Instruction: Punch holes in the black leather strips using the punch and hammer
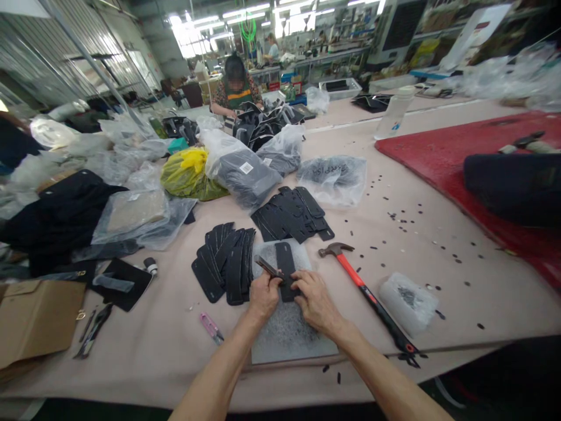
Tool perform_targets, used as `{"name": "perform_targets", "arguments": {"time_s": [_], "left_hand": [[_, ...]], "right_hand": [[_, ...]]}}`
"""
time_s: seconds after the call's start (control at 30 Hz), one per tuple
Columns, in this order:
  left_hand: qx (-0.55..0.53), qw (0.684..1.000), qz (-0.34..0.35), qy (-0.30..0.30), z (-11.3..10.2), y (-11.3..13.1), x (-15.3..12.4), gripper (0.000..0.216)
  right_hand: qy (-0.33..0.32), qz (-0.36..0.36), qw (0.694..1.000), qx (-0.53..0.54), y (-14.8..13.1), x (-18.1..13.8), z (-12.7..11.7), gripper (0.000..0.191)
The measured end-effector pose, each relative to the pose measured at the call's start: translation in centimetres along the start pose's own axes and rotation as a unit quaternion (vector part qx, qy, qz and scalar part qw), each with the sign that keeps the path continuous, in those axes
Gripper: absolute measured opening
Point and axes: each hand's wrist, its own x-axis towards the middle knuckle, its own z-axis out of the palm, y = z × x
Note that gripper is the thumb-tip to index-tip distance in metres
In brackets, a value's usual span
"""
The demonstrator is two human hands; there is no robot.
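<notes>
A grey punching pad (pixel 287 333) lies near the table's front edge. On it rests a black strip piece (pixel 286 263). My left hand (pixel 263 295) is closed round a slim metal punch tool (pixel 268 267) that points up and left over the strip. My right hand (pixel 313 298) presses its fingers on the strip's near end. A fan of black strip pieces (pixel 225 263) lies just left of the pad. Another pile of black pieces (pixel 293 216) sits behind it. A hammer with a red and black handle (pixel 366 289) lies to the right of my right hand.
A small clear bag (pixel 407 301) sits right of the hammer. Pink snips (pixel 211 327), black scissors (pixel 94 330) and a cardboard box (pixel 35 318) lie left. Plastic bags (pixel 236 166) crowd the back. A red mat (pixel 464 152) lies far right. A person (pixel 235 88) works opposite.
</notes>
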Motion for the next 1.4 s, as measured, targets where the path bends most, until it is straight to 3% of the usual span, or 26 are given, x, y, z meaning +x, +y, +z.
{"name": "perform_targets", "arguments": {"time_s": [0.3,0.5,0.9,1.07,1.23,1.4], "left_hand": [[0.041,0.999,0.012,0.004,-0.2,-0.2,-0.1,0.022],[0.054,0.998,0.01,-0.006,-0.2,-0.4,-0.2,0.022],[0.062,0.998,0.019,-0.006,-0.4,-0.3,-0.2,0.019],[0.07,0.997,0.018,-0.007,-0.3,-0.5,-0.1,0.021],[0.066,0.998,0.015,-0.018,-0.2,-0.7,-0.1,0.024],[0.072,0.997,0.017,-0.016,-0.3,-0.4,-0.1,0.022]], "right_hand": [[0.008,-0.005,1.0,-0.015,-0.3,-0.2,0.4,0.02],[0.02,0.015,0.998,-0.057,-0.7,-0.6,0.6,0.032],[0.0,0.039,0.997,-0.06,-1.0,0.5,1.0,0.015],[-0.016,0.017,0.999,-0.039,-1.6,-2.7,0.3,0.013],[-0.005,0.088,0.995,-0.039,-2.2,-7.1,-1.3,0.011],[-0.002,0.076,0.991,-0.114,-3.1,-4.4,-0.6,0.036]]}}
